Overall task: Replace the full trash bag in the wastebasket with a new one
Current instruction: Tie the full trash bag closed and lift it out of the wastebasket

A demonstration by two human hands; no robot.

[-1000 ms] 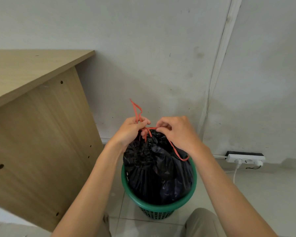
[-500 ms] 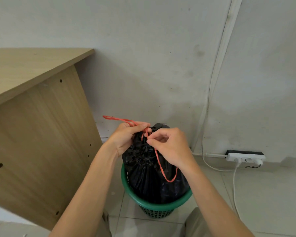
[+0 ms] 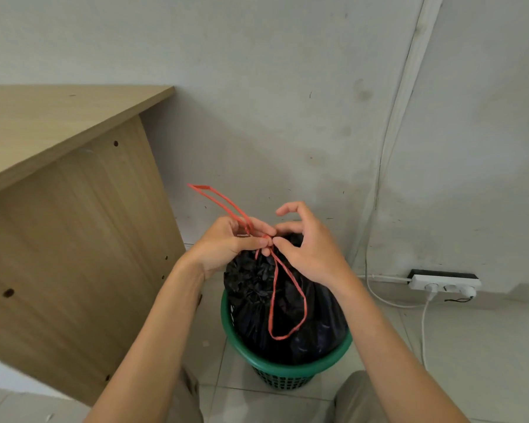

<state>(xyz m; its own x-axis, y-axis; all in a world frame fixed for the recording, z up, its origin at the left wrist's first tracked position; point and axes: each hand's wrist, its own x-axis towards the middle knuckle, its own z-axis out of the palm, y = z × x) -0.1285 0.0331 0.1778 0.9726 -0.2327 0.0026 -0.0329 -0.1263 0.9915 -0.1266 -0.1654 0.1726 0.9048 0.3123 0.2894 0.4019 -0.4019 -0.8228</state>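
Trash bag [image 3: 287, 303]: black, full, gathered shut at its neck; sits inside the wastebasket, its bulk rising well above the rim.

Drawstring [image 3: 277, 288]: red ribbon. One loop hangs down the bag's front; a second loop [image 3: 217, 201] sticks up and to the left, past the left hand. Both meet at the bag's neck, where, by judgement, a knot is being tied to seal the load before lifting out.

Left hand [image 3: 229, 244]: closed around the upper loop, fingers pinching at the crossing to keep tension.

Right hand [image 3: 309, 248]: thumb and a fingertip pinch the ribbon at the knot; the remaining fingers are curled loosely, the index raised clear.

Wastebasket [image 3: 327, 358]: green, perforated plastic, on tiled floor between the person's knees, placed near the wall.

Desk [image 3: 74, 209]: wood-grain side panel, just left of the wastebasket.

Power strip [image 3: 445, 283]: white, at the wall's base to the right, plugs inserted, cables trailing across the floor.

New bag: none visible.
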